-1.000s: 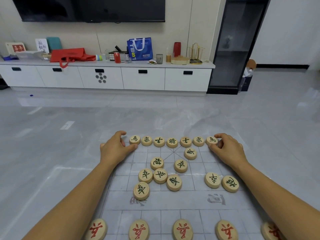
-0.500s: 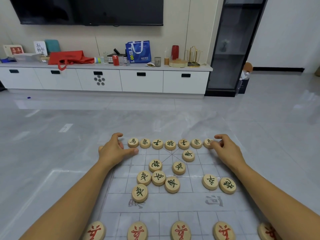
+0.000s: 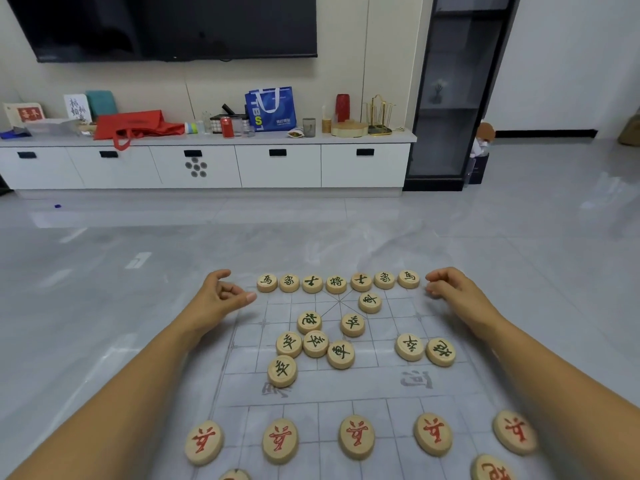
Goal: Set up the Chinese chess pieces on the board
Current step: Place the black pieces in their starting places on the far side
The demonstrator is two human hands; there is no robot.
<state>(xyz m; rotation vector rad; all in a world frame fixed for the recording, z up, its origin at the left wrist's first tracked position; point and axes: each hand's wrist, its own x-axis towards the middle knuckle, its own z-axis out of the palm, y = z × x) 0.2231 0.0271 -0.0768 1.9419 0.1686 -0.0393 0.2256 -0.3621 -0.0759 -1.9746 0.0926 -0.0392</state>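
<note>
Surface: glossy pale grey tiled floor (image 3: 138,271) that carries soft reflections.
Board: thin, see-through sheet (image 3: 381,386) with a grey grid, lying flat on the floor.
Far row: seven black-lettered pieces (image 3: 336,282) side by side along the board's far edge.
Loose pieces: seven more black-lettered discs (image 3: 315,342) scattered between the far row and the river band, some touching; a pair (image 3: 426,349) sits touching to the right.
Near rows: five red-lettered discs (image 3: 356,436) spaced out in a row, with others cut off at the lower frame edge.
Left hand (image 3: 218,299): just beside the row's left end, fingers loosely curled, thumb pointing at the row, holding nothing.
Right hand (image 3: 457,292): just beside the row's right end, fingers bent downward, nothing seen in them.
Room: a dark television (image 3: 173,22) on the wall above a long white drawer cabinet (image 3: 277,164). On its top stand a blue bag (image 3: 272,107), a red bag (image 3: 135,126) and assorted small items. A tall dark glass-fronted cabinet (image 3: 457,91) stands to its right.
</note>
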